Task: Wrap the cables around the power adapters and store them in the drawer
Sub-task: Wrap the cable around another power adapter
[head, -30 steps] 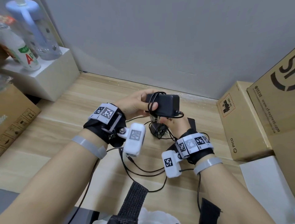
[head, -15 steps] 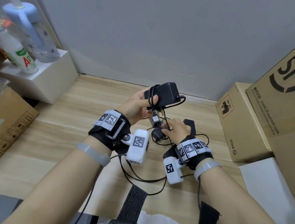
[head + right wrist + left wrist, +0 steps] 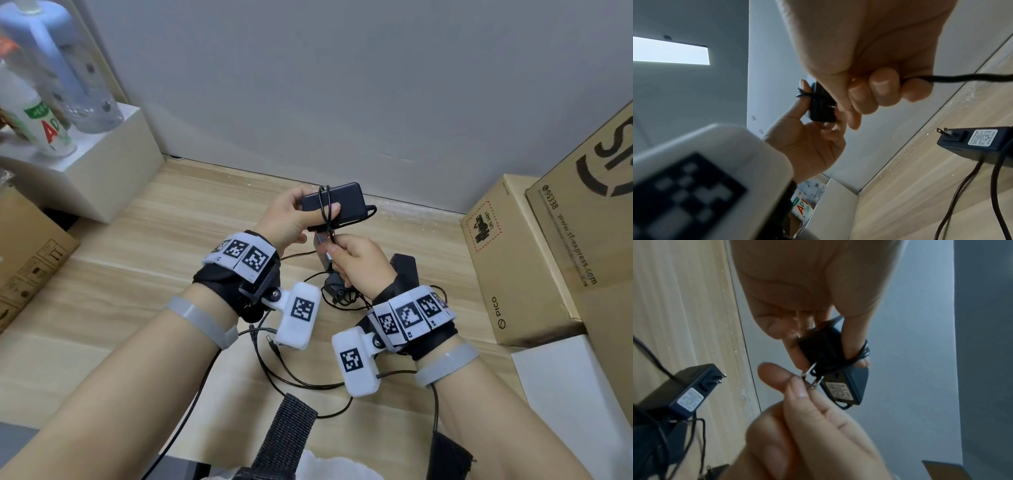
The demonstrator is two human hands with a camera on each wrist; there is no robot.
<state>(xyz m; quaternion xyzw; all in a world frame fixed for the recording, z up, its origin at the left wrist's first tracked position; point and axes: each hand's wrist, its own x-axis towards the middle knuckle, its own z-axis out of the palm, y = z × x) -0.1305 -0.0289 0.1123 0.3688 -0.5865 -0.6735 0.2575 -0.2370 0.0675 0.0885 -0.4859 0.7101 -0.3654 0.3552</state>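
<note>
A storage corner: shipping cartons [image 3: 520, 260] on wood flooring [image 3: 137, 260].

Adapters: 2 sure, one held [image 3: 337, 205], one on the desk [image 3: 972, 142]; a third dark block [image 3: 406, 270] at centre-right is unclear. Cables [image 3: 962, 76]: tangled, uncountable. Cardboard boxes: 3, two right [image 3: 513, 260] [image 3: 589, 212], one left [image 3: 24, 260]. Bottles upper left: at least 2 [image 3: 51, 51] [image 3: 37, 126].

Even, soft, moderately bright indoor lighting; faint shadows only. Bright rectangular ceiling light panel [image 3: 670, 51] overexposed in the right wrist view. Strong wide-angle bending at head-view edges. Blurred, out of focus: white marker-printed wrist camera housing [image 3: 701, 183] and near fingers [image 3: 797, 426] in the left wrist view.
</note>
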